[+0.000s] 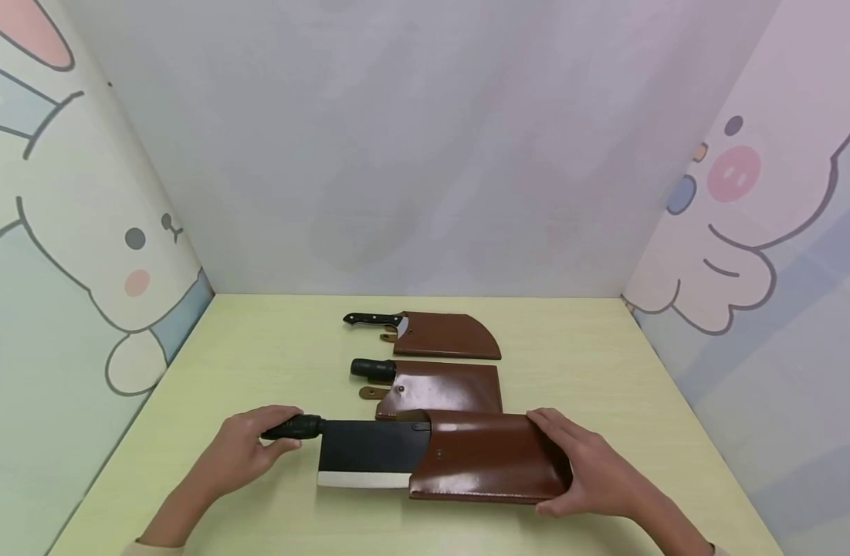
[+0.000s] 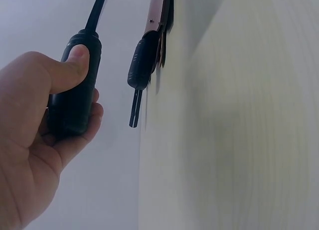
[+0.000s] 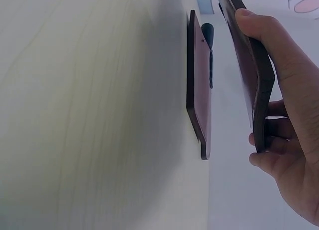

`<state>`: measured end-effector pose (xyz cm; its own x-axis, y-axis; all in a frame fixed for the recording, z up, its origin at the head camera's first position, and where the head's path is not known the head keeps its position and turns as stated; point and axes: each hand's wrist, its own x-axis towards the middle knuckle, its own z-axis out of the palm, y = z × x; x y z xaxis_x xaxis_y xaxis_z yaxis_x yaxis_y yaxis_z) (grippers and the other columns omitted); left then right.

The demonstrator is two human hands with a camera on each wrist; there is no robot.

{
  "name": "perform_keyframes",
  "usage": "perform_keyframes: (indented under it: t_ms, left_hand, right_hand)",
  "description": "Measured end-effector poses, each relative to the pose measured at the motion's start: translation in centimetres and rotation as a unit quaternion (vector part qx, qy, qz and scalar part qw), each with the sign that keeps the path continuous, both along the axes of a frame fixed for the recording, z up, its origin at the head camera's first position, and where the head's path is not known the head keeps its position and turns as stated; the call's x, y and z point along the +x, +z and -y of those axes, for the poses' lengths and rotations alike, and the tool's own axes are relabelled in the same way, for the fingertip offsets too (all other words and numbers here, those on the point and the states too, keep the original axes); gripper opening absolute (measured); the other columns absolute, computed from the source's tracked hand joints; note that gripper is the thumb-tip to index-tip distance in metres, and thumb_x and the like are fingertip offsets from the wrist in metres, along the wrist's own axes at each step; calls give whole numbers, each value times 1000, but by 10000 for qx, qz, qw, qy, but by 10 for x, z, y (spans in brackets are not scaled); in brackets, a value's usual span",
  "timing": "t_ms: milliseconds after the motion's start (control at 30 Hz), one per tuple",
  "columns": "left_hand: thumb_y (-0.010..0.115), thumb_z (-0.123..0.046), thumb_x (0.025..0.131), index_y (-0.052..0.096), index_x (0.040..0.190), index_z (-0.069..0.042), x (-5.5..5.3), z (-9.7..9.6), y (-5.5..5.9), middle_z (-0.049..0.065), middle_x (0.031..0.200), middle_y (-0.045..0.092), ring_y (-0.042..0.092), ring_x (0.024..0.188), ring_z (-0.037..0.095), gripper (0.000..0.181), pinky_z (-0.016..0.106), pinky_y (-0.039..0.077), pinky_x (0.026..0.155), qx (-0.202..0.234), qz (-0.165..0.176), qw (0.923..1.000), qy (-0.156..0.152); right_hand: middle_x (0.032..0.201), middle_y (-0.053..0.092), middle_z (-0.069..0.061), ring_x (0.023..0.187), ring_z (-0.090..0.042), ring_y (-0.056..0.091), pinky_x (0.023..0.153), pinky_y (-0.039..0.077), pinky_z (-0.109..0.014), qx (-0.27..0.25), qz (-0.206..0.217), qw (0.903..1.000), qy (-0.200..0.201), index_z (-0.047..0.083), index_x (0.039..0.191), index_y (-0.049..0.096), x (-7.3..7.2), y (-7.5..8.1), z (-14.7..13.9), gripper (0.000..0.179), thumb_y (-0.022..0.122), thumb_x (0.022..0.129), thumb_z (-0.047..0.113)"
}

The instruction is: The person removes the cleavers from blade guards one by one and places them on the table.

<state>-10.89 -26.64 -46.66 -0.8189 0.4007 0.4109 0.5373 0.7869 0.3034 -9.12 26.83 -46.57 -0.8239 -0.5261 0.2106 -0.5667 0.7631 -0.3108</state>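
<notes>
Cleaver handle [image 1: 303,427] lies in curled left hand [image 1: 245,446]; right hand [image 1: 593,469] grips sheath [image 1: 487,455].

Pale yel. tabletop [image 1: 272,347], grey back wall [image 1: 418,154], side walls [image 1: 807,340] w/ cartoon animals [image 1: 84,224]

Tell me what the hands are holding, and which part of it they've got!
The left hand holds a cleaver by its black handle. The right hand grips the brown sheath by the end farthest from that handle.
</notes>
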Motion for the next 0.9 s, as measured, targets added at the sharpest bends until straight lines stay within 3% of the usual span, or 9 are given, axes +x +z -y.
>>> perform_keyframes:
  t_ms: [633, 900]
  left_hand:
    - [91, -20, 74, 77, 110, -10, 3, 13, 0, 1, 105, 77, 75, 91, 21, 40, 29, 57, 68, 79, 7, 9999, -148]
    - [91, -17, 72, 76, 110, -12, 5, 17, 1, 0, 105, 77, 73, 89, 13, 41, 23, 51, 63, 247, 61, 9994, -216]
  right_hand:
    - [150, 48, 5, 121, -16, 60, 87, 57, -35, -85, -28, 9999, 136, 20, 156, 41, 0, -5, -9, 122, 93, 56, 67]
    - [150, 49, 4, 122, -16, 60, 87, 57, -35, -131, -11, 9998, 155, 23, 157, 40, 1, -5, -11, 122, 94, 56, 65]
